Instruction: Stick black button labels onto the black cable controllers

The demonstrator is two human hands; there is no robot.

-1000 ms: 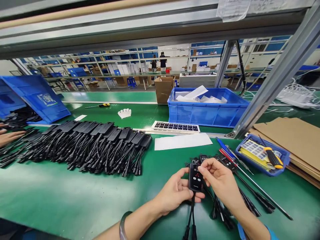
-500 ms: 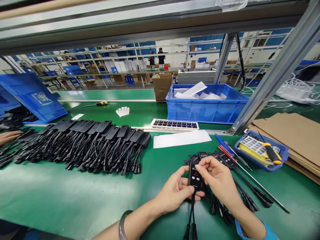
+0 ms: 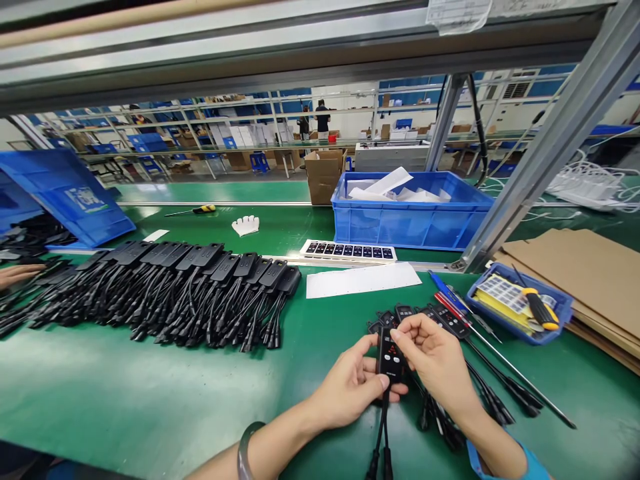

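Note:
My left hand (image 3: 357,383) is closed around a small black controller (image 3: 389,360) with two white buttons, red marks and two cables hanging down from it. Thumb and fingers of my right hand (image 3: 435,357) are pinched at the controller's upper right edge; whether something thin is between them is hidden. Behind and under my right hand lie several similar black controllers (image 3: 453,321), their cables trailing toward me. A sheet of black labels (image 3: 350,251) and a white backing strip (image 3: 364,280) lie farther back.
Many black cabled units (image 3: 200,287) lie in a row at left, near another person's hand (image 3: 20,273). A long screwdriver (image 3: 520,373) and a small blue tray (image 3: 520,303) are at right. A blue bin (image 3: 405,220) and a metal post (image 3: 530,153) stand behind.
The view has shifted very slightly. Both hands keep the same hold at the controller, with no clear movement of their fingers.

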